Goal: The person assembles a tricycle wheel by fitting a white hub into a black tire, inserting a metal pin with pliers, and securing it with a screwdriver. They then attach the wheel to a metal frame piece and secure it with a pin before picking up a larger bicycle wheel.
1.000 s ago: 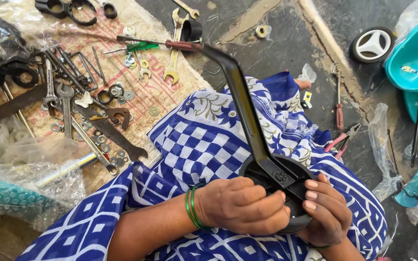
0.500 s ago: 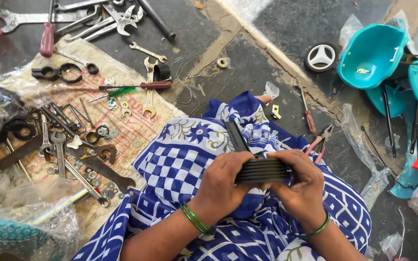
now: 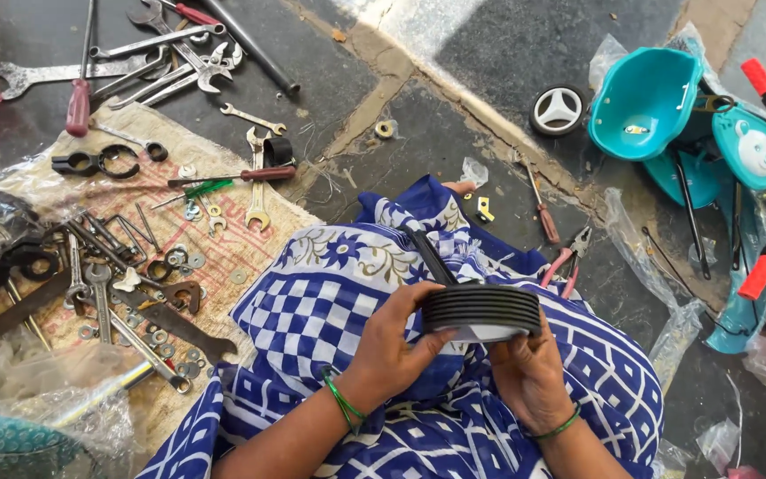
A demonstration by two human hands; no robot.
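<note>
Black ribbed part (image 3: 480, 310) is clamped between left hand (image 3: 392, 350) and right hand (image 3: 529, 377), over the lap on blue patterned cloth (image 3: 312, 302). Spanners (image 3: 90, 284) are spread on a mat to the left; pliers (image 3: 565, 262) and teal tricycle parts (image 3: 658, 102) lie right.

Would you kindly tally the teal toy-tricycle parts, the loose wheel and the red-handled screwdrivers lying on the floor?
Teal plastic parts: 2, the seat and the bear-face panel
Loose wheel: 1
Red-handled screwdrivers: 3
Total: 6
</note>
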